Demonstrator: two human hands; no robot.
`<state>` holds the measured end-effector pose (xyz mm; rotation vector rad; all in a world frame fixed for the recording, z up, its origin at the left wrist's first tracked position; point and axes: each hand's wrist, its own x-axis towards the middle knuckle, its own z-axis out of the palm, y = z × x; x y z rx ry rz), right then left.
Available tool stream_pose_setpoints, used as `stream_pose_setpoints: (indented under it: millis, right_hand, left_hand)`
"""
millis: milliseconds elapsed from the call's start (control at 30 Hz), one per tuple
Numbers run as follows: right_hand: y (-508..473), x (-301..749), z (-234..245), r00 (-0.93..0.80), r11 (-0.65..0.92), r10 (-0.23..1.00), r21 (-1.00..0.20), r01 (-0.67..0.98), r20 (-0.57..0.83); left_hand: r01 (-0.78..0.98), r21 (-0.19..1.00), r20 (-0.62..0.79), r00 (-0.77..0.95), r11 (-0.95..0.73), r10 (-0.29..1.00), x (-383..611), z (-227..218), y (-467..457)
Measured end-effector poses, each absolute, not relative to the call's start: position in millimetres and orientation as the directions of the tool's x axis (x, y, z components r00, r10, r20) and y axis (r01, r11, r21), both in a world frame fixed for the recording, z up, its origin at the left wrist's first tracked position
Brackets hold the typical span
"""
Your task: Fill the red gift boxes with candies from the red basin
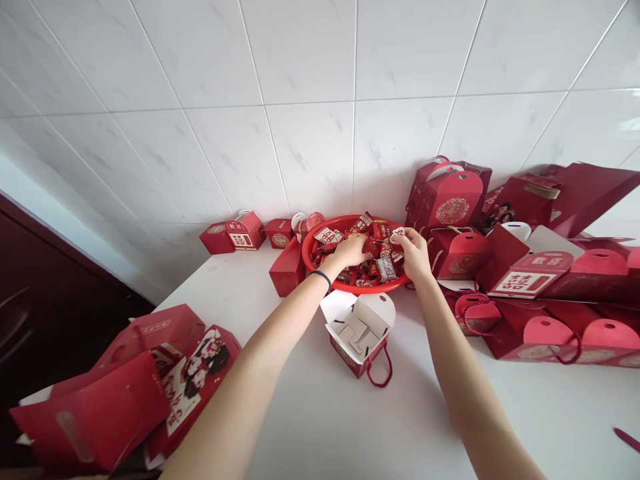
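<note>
- Dark red paper bags (pixel 115 393) lie piled at lower left, by the smooth white bench (pixel 310 413).
- Small red cardboard boxes (pixel 245 231) stand near the white tiled wall (pixel 310 153).
- The left hand (pixel 353 250) dips into a red plastic basin (pixel 367 289), fingers bent among shiny wrapped sweets (pixel 385 269); its fingertips are hidden, so I cannot tell whether this grip holds any.
- An open red cardboard carton (pixel 356 333), white inside, stands mouth up just in front of the basin, toward the person from both hands; the left is nearer.
- The right hand (pixel 415 252), at the basin's right rim, pinches a small white-and-red packet (pixel 398 233) between thumb and fingers.
- Red cardboard gift boxes (pixel 530 280) stand in rows farther right.
</note>
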<state>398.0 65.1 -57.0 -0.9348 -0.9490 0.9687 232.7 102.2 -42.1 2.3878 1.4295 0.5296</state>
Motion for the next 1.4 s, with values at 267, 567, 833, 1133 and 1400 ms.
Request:
stream_pose_setpoints:
  millis: [267,567,833,1133,1400]
  right_hand:
    - [66.5,398.7,-57.0,0.222,0.218,0.961,-0.943,-0.250,0.163]
    - [66.5,393.9,-53.0,0.190,0.149,0.978,-0.923,-0.355,0.085]
    - [73.1,396.5,-52.7,0.335,0.206,0.941,-0.874,-0.440,0.053]
    - [65.9,398.3,-49.3,0.240,0.162,0.970,-0.856,-0.491,0.046]
    - [63.8,400.7,-48.5,0.167,0.135,0.984,-0.859,-0.493,0.059]
  left_hand:
    - [0.638,0.581,0.442,0.275,-0.505,0.854,234.3,-40.9,110.7]
    - [0.159,0.604,0.629,0.507,-0.781,0.589,235.7,-42.1,98.3]
    - [0.580,0.452,0.161,0.695,-0.678,0.701,229.1,-40.4,99.0]
    - [0.703,0.260,-0.050,0.695,-0.662,0.718,243.6,-48.9,98.7]
    - [0.632,0.547,0.281,0.480,-0.550,0.831,225.3,-49.5,110.5]
